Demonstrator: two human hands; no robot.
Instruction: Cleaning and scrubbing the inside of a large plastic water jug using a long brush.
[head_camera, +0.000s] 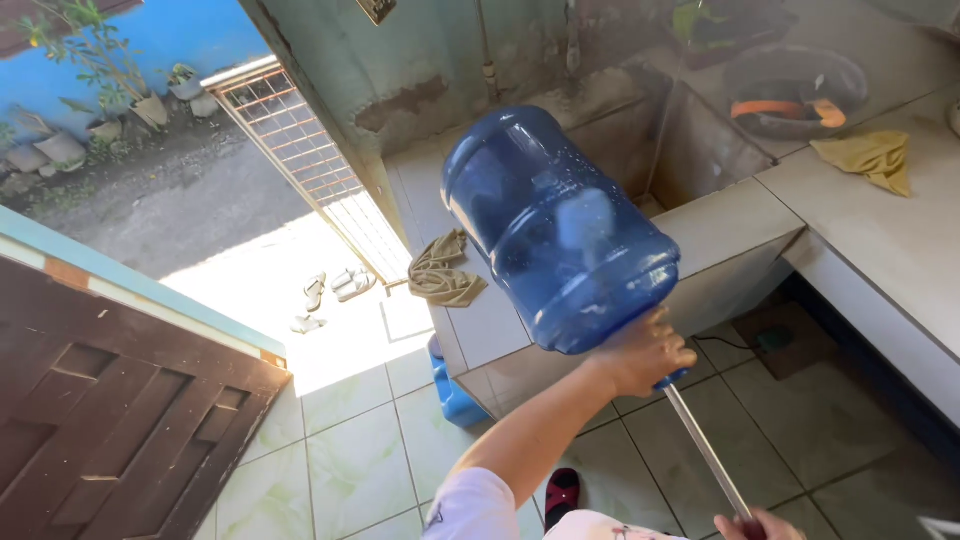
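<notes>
1. Left hand (645, 352) grips the neck of the jug (558, 230), closed around it; the jug is held up in the air, tilted, its base pointing up and away over the counter (720, 225).
2. Right hand (760, 524), at the bottom edge, is closed on the end of a metal rod (705, 450).
3. Rod runs up into the jug's mouth; how deep it reaches inside I cannot tell.
4. Judging by droplets inside the blue wall, the jug is wet and nearly empty, so the work inside it looks under way, not finished.
5. Near the jug, a rag (443, 270) lies on the counter; a yellow cloth (872, 156) lies well apart.
</notes>
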